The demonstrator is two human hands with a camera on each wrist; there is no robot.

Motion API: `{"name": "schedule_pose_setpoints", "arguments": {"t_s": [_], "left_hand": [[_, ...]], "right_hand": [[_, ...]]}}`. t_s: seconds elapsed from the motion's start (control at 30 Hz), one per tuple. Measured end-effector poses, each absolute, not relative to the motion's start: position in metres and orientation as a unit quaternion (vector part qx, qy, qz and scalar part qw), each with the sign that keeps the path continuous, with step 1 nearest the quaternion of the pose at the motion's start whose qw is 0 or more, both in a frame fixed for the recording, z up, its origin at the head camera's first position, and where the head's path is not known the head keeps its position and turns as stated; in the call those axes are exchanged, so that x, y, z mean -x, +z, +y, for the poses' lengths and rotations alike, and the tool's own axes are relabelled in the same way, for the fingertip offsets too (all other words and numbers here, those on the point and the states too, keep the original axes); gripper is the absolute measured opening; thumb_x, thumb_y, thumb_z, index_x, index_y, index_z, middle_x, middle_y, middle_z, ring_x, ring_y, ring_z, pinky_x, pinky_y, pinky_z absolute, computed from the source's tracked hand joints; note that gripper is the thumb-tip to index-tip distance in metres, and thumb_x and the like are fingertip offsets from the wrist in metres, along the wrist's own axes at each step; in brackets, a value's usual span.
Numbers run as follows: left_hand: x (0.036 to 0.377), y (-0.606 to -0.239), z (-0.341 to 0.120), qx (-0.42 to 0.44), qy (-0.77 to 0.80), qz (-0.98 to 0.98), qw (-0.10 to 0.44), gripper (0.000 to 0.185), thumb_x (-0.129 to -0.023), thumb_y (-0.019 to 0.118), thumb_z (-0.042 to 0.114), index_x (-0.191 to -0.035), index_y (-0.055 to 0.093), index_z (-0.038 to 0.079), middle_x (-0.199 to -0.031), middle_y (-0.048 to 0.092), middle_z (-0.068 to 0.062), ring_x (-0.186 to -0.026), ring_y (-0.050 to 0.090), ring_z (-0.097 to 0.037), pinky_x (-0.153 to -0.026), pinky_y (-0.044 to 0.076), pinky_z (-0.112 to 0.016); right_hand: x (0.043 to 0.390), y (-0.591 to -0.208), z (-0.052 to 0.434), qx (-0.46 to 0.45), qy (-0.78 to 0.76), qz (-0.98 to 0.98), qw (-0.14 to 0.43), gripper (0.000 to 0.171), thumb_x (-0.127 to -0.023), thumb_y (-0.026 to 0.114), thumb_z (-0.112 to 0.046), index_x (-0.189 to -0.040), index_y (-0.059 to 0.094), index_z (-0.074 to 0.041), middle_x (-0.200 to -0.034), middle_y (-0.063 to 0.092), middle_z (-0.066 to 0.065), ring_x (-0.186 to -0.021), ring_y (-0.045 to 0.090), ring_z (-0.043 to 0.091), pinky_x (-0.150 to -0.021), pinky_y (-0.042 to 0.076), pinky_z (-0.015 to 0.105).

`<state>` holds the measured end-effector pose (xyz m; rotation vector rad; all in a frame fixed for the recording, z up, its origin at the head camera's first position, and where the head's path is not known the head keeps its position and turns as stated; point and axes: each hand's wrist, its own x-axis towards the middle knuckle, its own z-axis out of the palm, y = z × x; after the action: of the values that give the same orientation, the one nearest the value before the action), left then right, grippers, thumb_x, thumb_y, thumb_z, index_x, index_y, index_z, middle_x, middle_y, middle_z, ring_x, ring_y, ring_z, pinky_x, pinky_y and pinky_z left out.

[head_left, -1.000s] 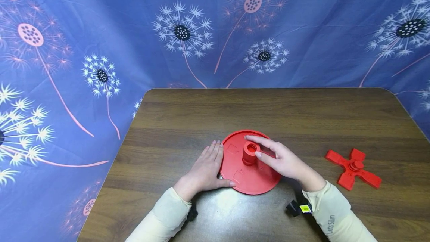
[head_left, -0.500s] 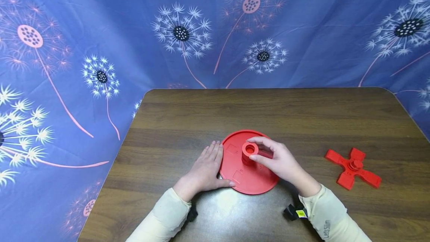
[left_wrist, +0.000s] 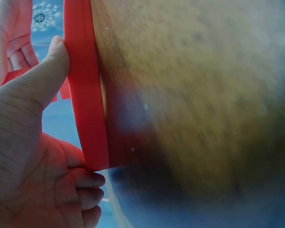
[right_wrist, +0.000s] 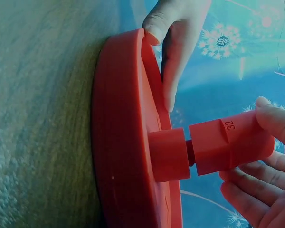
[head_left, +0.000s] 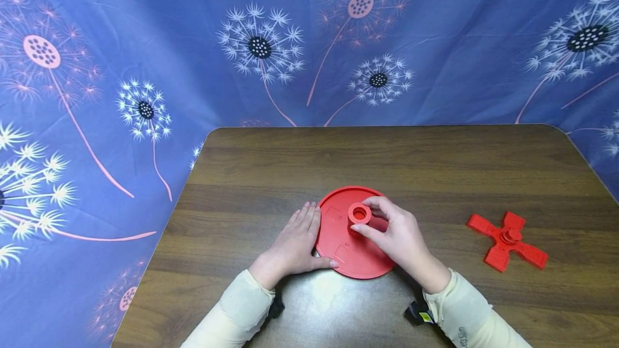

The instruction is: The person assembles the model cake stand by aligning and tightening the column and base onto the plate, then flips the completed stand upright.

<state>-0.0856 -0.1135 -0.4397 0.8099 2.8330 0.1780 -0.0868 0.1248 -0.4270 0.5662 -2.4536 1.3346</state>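
Note:
A round red plate [head_left: 360,265] with a raised rim lies flat on the table. From its middle rises a short red post [right_wrist: 170,156], on which sits a red cylindrical tube [right_wrist: 213,147] marked 32. A narrow gap separates tube and post, with a thinner neck showing in it. My right hand [head_left: 403,235] pinches the upper end of the tube between thumb and fingers. Against the plate's left edge rests my left hand [head_left: 295,243], fingers straight along the side and thumb touching the front rim. The tube's open top shows a hole in the head view.
To the right on the wooden table [head_left: 271,165] lies a red four-armed cross piece [head_left: 503,246] with a threaded stub in its centre. A blue flowered cloth [head_left: 309,47] hangs behind the table and at its left.
My right hand has swung left around the tube, its thumb passing to the front and its wrist moving toward the table's front. The left hand and plate have stayed in place.

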Motion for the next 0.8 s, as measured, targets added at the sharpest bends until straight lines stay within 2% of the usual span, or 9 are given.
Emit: {"name": "schedule_pose_setpoints", "arguments": {"t_s": [0.17,0.27,0.37,0.47,0.63,0.8], "left_hand": [[0.085,-0.440,-0.114,-0.273,0.064,0.956,0.092,0.116,-0.077,0.061,0.074,-0.150,0.023,-0.008,-0.156,0.024,-0.023,-0.146,0.018,-0.035,-0.118,0.018,-0.044],[0.085,-0.441,-0.114,-0.269,0.065,0.956,0.098,0.117,-0.077,0.061,0.075,-0.151,0.022,-0.007,-0.157,0.023,-0.022,-0.147,0.016,-0.034,-0.119,0.016,-0.043],[0.085,-0.440,-0.114,-0.264,0.069,0.956,0.107,0.118,-0.077,0.060,0.075,-0.152,0.020,-0.006,-0.158,0.021,-0.021,-0.147,0.014,-0.033,-0.119,0.014,-0.043],[0.085,-0.440,-0.114,-0.261,0.074,0.956,0.110,0.117,-0.077,0.061,0.074,-0.152,0.020,-0.005,-0.159,0.020,-0.021,-0.147,0.014,-0.033,-0.119,0.014,-0.042],[0.085,-0.442,-0.114,-0.256,0.082,0.956,0.114,0.117,-0.077,0.062,0.074,-0.152,0.019,-0.005,-0.159,0.019,-0.021,-0.148,0.013,-0.033,-0.119,0.015,-0.042],[0.085,-0.442,-0.114,-0.256,0.084,0.956,0.114,0.118,-0.076,0.062,0.074,-0.153,0.019,-0.005,-0.159,0.019,-0.021,-0.148,0.013,-0.033,-0.119,0.015,-0.042]], "right_hand": [[0.089,-0.428,0.125,-0.200,0.456,-0.855,0.148,0.051,-0.067,0.090,-0.016,-0.110,0.063,-0.010,-0.102,0.070,0.000,-0.090,0.069,0.013,-0.079,0.057,0.032],[0.091,-0.427,0.128,-0.214,0.464,-0.850,0.128,0.051,-0.073,0.087,-0.015,-0.116,0.061,-0.008,-0.108,0.068,0.001,-0.097,0.067,0.014,-0.084,0.056,0.033],[0.094,-0.426,0.133,-0.236,0.487,-0.836,0.083,0.048,-0.084,0.077,-0.011,-0.127,0.057,-0.005,-0.121,0.064,0.005,-0.110,0.063,0.018,-0.093,0.052,0.032],[0.098,-0.424,0.138,-0.263,0.512,-0.817,0.026,0.047,-0.091,0.067,-0.006,-0.135,0.052,-0.004,-0.132,0.058,0.008,-0.119,0.057,0.020,-0.100,0.046,0.025],[0.105,-0.424,0.144,-0.302,0.542,-0.782,-0.060,0.050,-0.095,0.060,-0.004,-0.143,0.046,-0.008,-0.141,0.050,0.002,-0.125,0.052,0.018,-0.103,0.040,0.020],[0.108,-0.424,0.148,-0.318,0.544,-0.771,-0.092,0.051,-0.096,0.058,-0.005,-0.145,0.045,-0.011,-0.142,0.050,0.003,-0.125,0.051,0.018,-0.102,0.042,0.024]]}}
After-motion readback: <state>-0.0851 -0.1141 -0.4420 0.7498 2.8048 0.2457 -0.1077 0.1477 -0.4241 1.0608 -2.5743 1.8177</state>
